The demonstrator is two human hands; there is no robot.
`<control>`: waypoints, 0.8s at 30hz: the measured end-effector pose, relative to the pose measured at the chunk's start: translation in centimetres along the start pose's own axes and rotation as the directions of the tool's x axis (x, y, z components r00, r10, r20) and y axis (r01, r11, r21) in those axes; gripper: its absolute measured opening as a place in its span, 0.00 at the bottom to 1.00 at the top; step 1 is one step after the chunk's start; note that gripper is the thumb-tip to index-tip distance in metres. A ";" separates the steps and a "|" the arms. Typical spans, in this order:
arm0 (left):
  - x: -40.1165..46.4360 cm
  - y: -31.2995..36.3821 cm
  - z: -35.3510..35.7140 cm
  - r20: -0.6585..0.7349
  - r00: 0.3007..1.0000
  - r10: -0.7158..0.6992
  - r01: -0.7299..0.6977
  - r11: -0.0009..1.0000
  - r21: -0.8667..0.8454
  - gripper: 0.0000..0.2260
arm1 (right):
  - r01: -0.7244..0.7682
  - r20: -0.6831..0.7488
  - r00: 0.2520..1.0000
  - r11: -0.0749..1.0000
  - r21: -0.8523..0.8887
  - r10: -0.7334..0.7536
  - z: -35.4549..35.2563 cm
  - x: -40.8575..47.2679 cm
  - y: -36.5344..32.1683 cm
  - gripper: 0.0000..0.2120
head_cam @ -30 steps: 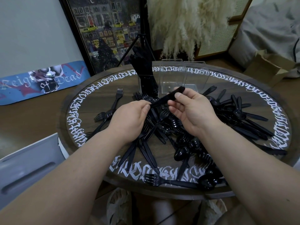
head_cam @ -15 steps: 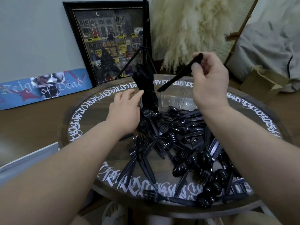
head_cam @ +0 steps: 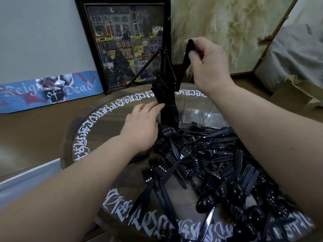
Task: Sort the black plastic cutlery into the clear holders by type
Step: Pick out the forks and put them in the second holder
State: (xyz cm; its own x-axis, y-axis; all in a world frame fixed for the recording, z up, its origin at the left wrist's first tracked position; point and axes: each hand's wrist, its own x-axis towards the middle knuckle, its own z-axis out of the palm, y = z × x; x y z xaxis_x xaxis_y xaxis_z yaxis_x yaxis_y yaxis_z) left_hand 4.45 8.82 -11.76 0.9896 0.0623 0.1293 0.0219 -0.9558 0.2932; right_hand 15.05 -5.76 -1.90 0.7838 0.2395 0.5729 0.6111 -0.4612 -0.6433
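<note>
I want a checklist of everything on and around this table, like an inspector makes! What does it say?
Surface: round wooden table with white lettering round its rim.
Job's things: loose pile of black forks, spoons and knives; clear holder already packed with upright black cutlery; empty clear holders beside it.
Clutter: nothing seen apart from the cutlery.
Hands: right hand pinches one black piece above the holders, type unclear; left hand rests straight fingers against the filled holder.
Cables: nothing seen.
Surroundings: framed city picture, blue skateboard deck, black tripod, fluffy cream plumes, cardboard box.
</note>
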 end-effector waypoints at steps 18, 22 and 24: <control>0.2 -0.1 0.6 -0.064 0.997 0.038 -0.039 0.999 -0.023 0.27 | 0.081 0.218 0.974 0.990 -0.112 -0.055 1.4 -1.7 1.1 0.15; 0.2 -0.1 0.9 -0.091 0.994 0.053 -0.055 0.998 -0.020 0.27 | 0.114 0.329 0.944 0.941 -0.318 -0.003 3.6 -2.1 2.6 0.13; 0.2 -0.2 1.0 -0.098 0.994 0.052 -0.054 0.998 -0.023 0.27 | 0.125 0.378 0.925 0.917 -0.380 0.031 4.3 -2.1 3.0 0.13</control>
State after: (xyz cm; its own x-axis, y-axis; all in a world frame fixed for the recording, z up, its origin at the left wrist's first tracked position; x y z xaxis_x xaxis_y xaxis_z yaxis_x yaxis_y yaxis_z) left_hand 4.76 8.77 -12.71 0.9708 0.0405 0.2364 -0.0353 -0.9508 0.3078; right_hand 15.68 -3.98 -7.24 0.7857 0.5303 0.3185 0.6160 -0.7176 -0.3250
